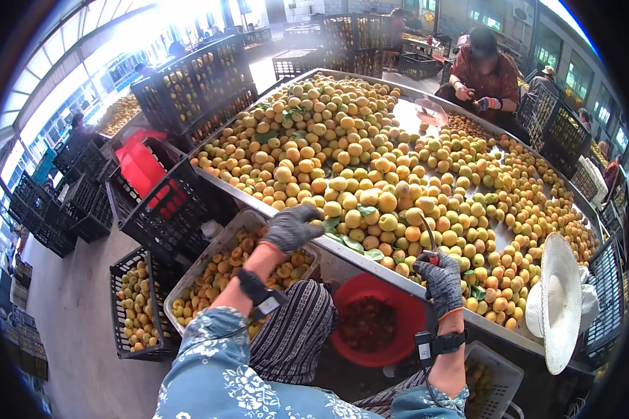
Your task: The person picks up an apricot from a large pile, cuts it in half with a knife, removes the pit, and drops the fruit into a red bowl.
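Note:
My left hand (pixel 292 228), in a grey knit glove, is over the near rim of a large metal table (pixel 370 268). Its fingers reach toward the heaped apricots (pixel 356 167), thumb and forefinger apart, with no fruit clearly held. My right hand (pixel 440 281), gloved the same way, is closed around the dark handle of a thin curved metal tool (pixel 427 229). The tool's tip points up among the nearest apricots. Green leaves (pixel 353 244) lie between the fruit by the rim. Below my left forearm is a pale crate (pixel 178 297) of opened-looking apricots.
A red basin (pixel 416 314) with dark contents sits under the rim between my knees. Black crates (pixel 168 209) stand at left, one holding a red container (pixel 141 167). A straw hat (pixel 562 304) hangs at the right corner. Across the table a person (pixel 486 84) handles something small.

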`<state>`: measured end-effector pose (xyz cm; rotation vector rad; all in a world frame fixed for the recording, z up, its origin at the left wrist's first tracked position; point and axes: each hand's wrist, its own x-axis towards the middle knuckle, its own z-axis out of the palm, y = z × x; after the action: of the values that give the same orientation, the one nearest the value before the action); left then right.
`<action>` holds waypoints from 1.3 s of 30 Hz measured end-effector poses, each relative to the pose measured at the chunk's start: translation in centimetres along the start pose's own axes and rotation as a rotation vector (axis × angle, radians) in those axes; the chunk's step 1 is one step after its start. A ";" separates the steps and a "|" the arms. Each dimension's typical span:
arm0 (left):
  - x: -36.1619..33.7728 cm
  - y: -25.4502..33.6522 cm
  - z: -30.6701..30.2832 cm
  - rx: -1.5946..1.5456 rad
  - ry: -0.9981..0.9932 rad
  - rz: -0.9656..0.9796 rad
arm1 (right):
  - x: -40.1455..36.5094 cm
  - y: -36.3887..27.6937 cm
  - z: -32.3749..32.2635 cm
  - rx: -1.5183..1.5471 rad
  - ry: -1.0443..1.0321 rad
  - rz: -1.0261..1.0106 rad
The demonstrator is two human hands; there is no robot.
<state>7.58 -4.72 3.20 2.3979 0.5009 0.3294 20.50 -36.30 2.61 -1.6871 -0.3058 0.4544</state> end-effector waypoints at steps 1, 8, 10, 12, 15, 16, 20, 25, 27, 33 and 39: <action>1.1 1.4 1.3 0.160 -0.013 0.039 | 0.0 -0.1 -0.2 0.000 0.004 0.002; 5.9 5.0 6.7 0.581 -0.073 -0.051 | 0.7 2.0 -0.9 -0.025 0.014 -0.023; 6.5 4.3 7.7 0.637 -0.047 -0.029 | 0.7 2.1 -0.9 -0.089 0.014 -0.040; 7.2 2.3 9.0 0.648 -0.037 -0.020 | 1.4 3.5 -1.1 -0.212 0.031 -0.120; 7.1 1.8 10.0 0.662 0.097 0.030 | 1.4 3.5 -0.9 -0.316 0.057 -0.113; 6.8 3.2 8.8 0.554 0.051 0.003 | 1.5 3.6 -0.9 -0.324 0.071 -0.136; 7.8 2.4 9.0 -0.277 0.021 -0.017 | 1.0 1.9 -1.1 -0.268 0.078 -0.042; 4.9 10.8 8.8 -1.165 -0.291 0.096 | 1.1 0.6 -1.4 -0.279 0.163 -0.072; 3.8 13.2 9.1 -1.301 -0.358 0.062 | 1.7 1.9 -1.5 -0.249 0.214 -0.147; 2.9 13.0 10.7 -1.452 -0.438 0.050 | -0.1 -0.6 -1.0 0.305 0.122 -0.069; 2.6 13.1 9.9 -1.392 -0.412 0.116 | -1.6 -1.9 0.6 0.313 0.044 -0.165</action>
<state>16.95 -18.37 4.57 1.0688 -0.1002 0.1278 18.89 -36.15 4.59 -1.3533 -0.3209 0.3232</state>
